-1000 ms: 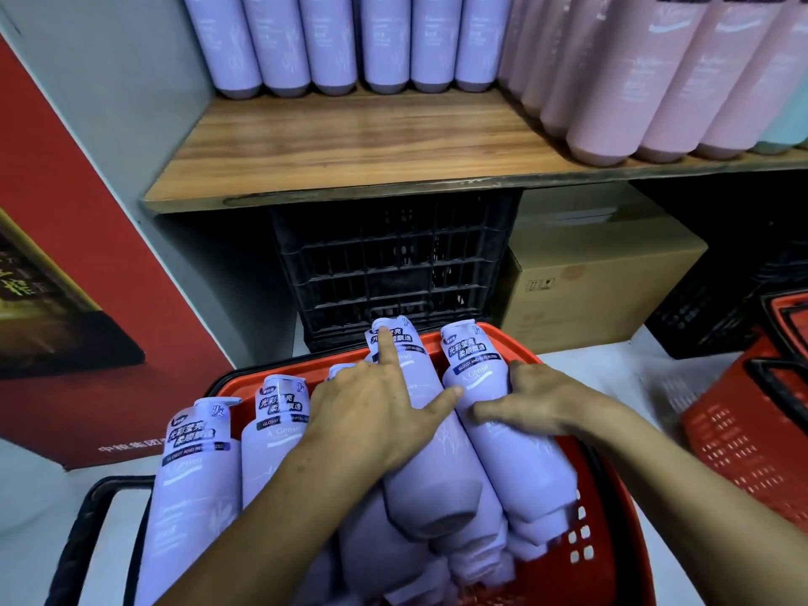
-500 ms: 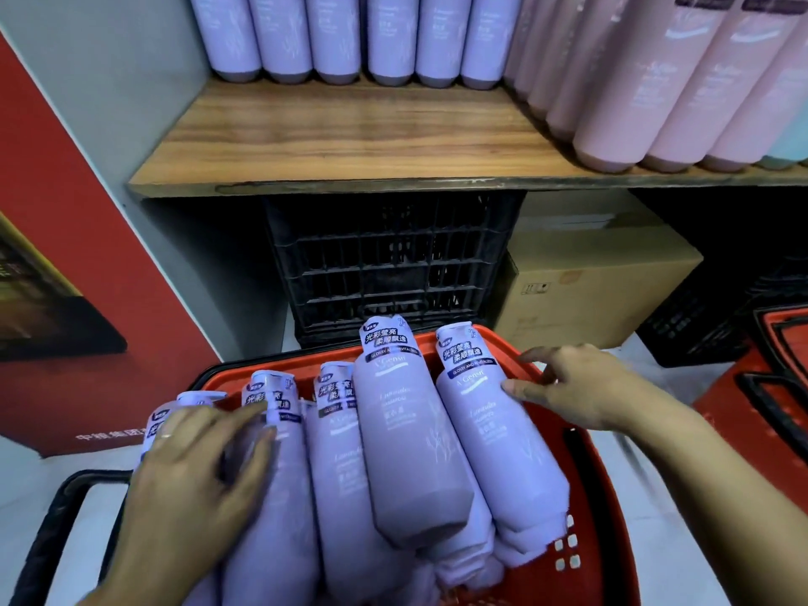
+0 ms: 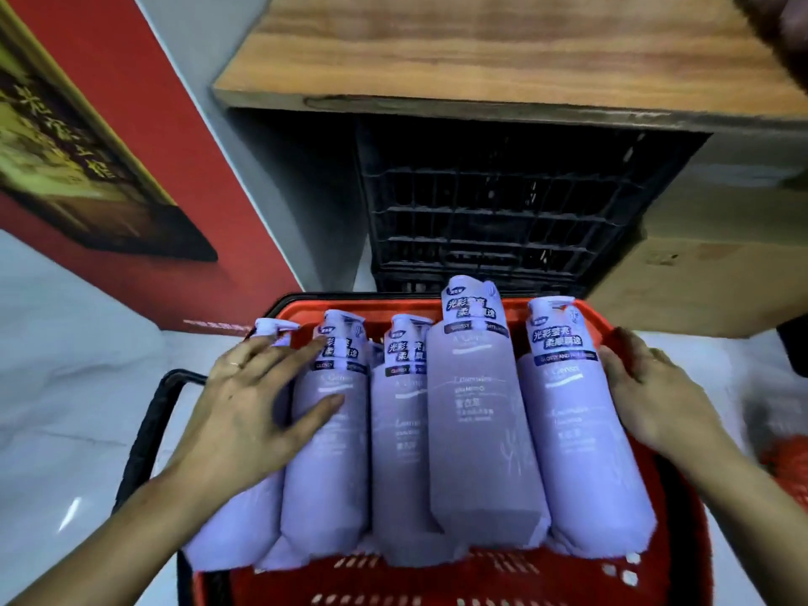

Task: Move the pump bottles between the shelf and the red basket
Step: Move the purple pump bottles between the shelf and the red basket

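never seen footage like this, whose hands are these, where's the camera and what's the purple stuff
There is no machine: a person wears a wide-angle camera on the head, looking down at their own bare hands. Below is a red plastic shopping basket filled with lilac pump bottles lying side by side, at least five showing. The left hand rests flat on the leftmost bottles; the right hand lies against the rightmost one. Neither grips anything. Beyond are a wooden shelf board, a black plastic crate under it and a brown cardboard box.
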The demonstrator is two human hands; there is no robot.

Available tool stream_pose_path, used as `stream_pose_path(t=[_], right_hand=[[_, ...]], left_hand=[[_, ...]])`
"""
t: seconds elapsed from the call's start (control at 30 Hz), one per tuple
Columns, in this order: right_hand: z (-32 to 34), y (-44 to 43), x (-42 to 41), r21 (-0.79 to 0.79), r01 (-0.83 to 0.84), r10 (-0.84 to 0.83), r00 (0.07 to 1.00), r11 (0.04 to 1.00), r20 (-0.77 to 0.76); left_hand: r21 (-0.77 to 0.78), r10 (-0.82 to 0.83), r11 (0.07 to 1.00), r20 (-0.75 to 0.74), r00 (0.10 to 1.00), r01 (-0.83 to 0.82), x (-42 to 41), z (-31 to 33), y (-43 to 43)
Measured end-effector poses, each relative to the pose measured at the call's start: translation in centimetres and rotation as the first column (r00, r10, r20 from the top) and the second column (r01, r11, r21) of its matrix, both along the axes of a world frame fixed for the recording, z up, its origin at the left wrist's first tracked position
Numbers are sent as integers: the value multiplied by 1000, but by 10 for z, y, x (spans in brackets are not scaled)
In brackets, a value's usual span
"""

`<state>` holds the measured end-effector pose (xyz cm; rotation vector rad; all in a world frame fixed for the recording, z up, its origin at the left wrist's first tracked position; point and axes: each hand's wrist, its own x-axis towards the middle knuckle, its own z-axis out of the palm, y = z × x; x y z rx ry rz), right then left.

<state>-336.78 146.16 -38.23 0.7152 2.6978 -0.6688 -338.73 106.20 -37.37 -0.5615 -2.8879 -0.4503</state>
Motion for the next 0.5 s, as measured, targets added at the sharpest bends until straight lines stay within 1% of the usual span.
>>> stream_pose_path(t=[0.07, 0.13, 0.23, 0.27, 0.3, 0.33, 0.37, 0.43, 0.47, 0.5], right_hand=[[4, -6, 3, 4, 37, -37, 999, 999, 16], [7, -13, 6, 0, 82, -82, 997, 997, 1], [10, -22, 17, -64, 198, -205, 970, 978, -130], [11, -25, 23, -105, 230, -245, 957, 967, -156], [14, -26, 28, -135, 257, -276, 950, 957, -146], [17, -27, 31, -141, 273, -289, 952, 952, -105], [21, -26, 34, -131, 270, -278, 959, 954, -47], [30, -19, 31, -97, 230, -224, 972, 968, 71], [36, -16, 26, -80, 221, -210, 970, 972, 123], [39, -12, 20, -56, 209, -197, 966, 976, 169]], left_hand=[[34, 8, 999, -11, 1000, -7, -1, -1, -1], [111, 33, 993, -46, 998, -28, -3, -2, -3], [223, 107, 971, -118, 987, -79, 0, -3, -7], [235, 148, 965, -128, 981, -115, 1, -4, -8], [245, 202, 954, -112, 973, -170, 1, -3, -9], [260, 270, 934, -70, 960, -244, 0, -2, -11], [286, 343, 900, 3, 939, -329, 1, -1, -12], [356, 455, 789, 211, 865, -501, 8, 2, -15], [377, 479, 728, 318, 818, -573, 13, 3, -18], [375, 481, 688, 407, 777, -622, 18, 4, -21]])
